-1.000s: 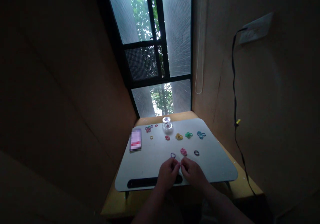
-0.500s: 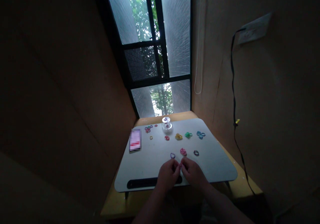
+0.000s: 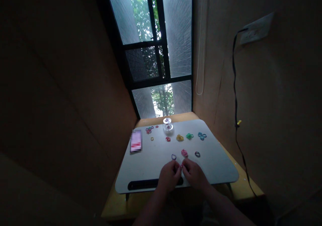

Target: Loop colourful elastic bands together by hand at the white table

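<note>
My left hand (image 3: pixel 170 175) and my right hand (image 3: pixel 193 173) meet over the front of the white table (image 3: pixel 146 162), their fingertips pinched together. Between them shows a tiny pink thing (image 3: pixel 181 166), too small to make out fully; both hands seem closed on it. Just beyond my fingers lie a purple band (image 3: pixel 173 156), a pile of pink bands (image 3: pixel 184 152) and a dark band (image 3: pixel 197 154). Farther back are red bands (image 3: pixel 168 139), yellow bands (image 3: pixel 179 137), green bands (image 3: pixel 189 136) and blue bands (image 3: pixel 202 136).
Mixed bands (image 3: pixel 149 130) and a single yellow band (image 3: pixel 152 139) lie at the back left, near a blurred pink card or phone (image 3: pixel 136 141). A clear round container (image 3: pixel 168 128) stands at the back. A black slot (image 3: pixel 143 184) runs along the front edge. A cable (image 3: pixel 235 85) hangs at right.
</note>
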The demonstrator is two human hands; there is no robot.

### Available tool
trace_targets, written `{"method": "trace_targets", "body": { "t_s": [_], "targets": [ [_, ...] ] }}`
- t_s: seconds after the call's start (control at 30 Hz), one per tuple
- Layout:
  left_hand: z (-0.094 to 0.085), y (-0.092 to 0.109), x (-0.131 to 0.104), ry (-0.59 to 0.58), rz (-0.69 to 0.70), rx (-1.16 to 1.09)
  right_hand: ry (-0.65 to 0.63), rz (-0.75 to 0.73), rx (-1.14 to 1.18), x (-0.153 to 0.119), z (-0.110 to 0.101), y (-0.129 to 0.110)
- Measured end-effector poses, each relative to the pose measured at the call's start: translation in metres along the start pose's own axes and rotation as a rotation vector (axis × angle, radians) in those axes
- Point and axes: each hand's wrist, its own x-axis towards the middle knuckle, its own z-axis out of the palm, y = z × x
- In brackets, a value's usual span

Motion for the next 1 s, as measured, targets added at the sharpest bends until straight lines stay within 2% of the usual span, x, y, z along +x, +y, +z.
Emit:
{"method": "trace_targets", "body": {
  "t_s": [0.47,1.0],
  "targets": [
    [0.0009,-0.005,0.0011,0.018,-0.013,-0.109,-0.008,-0.011,-0.039,-0.0006,-0.0014,-0.0024],
    [0.0015,-0.0016,0.0,-0.001,0.029,0.02,0.0,0.001,-0.025,0.0005,-0.0008,-0.0017]
  ]
}}
